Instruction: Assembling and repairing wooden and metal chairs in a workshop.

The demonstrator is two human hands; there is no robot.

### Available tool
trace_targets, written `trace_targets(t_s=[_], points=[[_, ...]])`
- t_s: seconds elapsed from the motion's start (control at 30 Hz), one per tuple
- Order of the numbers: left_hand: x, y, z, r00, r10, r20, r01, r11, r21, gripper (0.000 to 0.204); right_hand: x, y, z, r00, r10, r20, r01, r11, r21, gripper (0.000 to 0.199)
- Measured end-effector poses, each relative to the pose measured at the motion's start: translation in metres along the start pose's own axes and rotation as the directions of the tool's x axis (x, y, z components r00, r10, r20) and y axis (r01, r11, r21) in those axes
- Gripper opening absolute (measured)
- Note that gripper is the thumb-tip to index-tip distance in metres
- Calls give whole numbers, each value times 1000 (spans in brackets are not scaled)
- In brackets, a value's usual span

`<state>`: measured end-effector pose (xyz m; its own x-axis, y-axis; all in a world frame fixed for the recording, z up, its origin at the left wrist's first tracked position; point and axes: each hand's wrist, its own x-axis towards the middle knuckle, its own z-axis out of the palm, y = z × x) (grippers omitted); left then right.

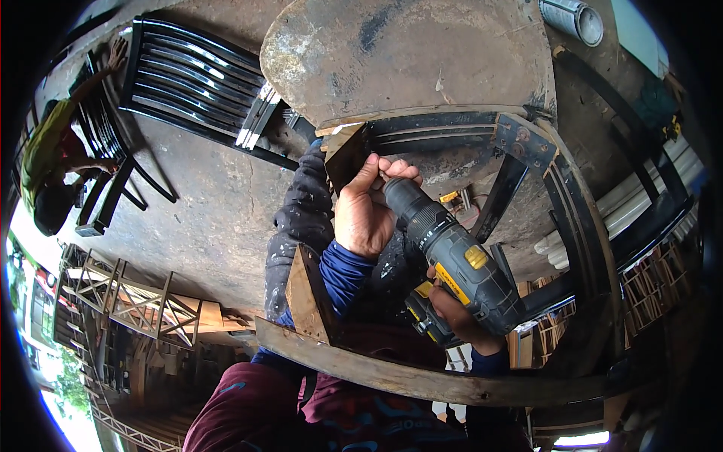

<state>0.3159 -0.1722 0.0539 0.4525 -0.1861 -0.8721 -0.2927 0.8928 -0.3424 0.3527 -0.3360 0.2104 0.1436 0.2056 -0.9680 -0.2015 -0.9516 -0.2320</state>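
Note:
A black-and-yellow cordless drill (459,252) is gripped in my right hand (456,315), its chuck pointing up and left. Right by the chuck's nose is my left hand (366,217), its fingers curled and pinched together; whatever lies between the fingertips is too hidden to name. Both hands are inside a curved wooden frame (444,379) with dark inner faces. Just beyond my left fingertips stands a corner block (345,154) of the frame. Another wooden corner piece (307,294) rises beside my left forearm.
A glossy black slatted panel (197,71) lies on the floor at the upper left. A rounded board (422,56) lies ahead, with a metal can (576,24) at upper right. At far left another person (56,154) handles black slatted furniture. Pale pipes (629,218) lie at right.

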Motion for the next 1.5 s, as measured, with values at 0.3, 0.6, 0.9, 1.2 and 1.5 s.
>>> trace_targets(t_s=[0.3,0.6,0.9,1.2,1.5], points=[[0,-1,1,1000,-5,5,5,1000,-23,21,-1,8,5,974,-197,-109,205,976,69,24],[-2,-1,7,999,2,-55,-3,1000,-15,20,0,-4,-6,945,-321,-57,305,932,-197,8],[1,0,-1,1000,-17,-2,17,998,-53,21,5,-13,-12,901,-426,-87,371,857,-358,6],[2,0,-7,1000,-21,18,22,998,-51,22,3,-16,-15,990,-144,-8,142,984,-108,11],[2,1,-4,1000,-20,-3,20,998,-63,22,6,-19,-19,924,-370,-101,349,920,-181,19]])
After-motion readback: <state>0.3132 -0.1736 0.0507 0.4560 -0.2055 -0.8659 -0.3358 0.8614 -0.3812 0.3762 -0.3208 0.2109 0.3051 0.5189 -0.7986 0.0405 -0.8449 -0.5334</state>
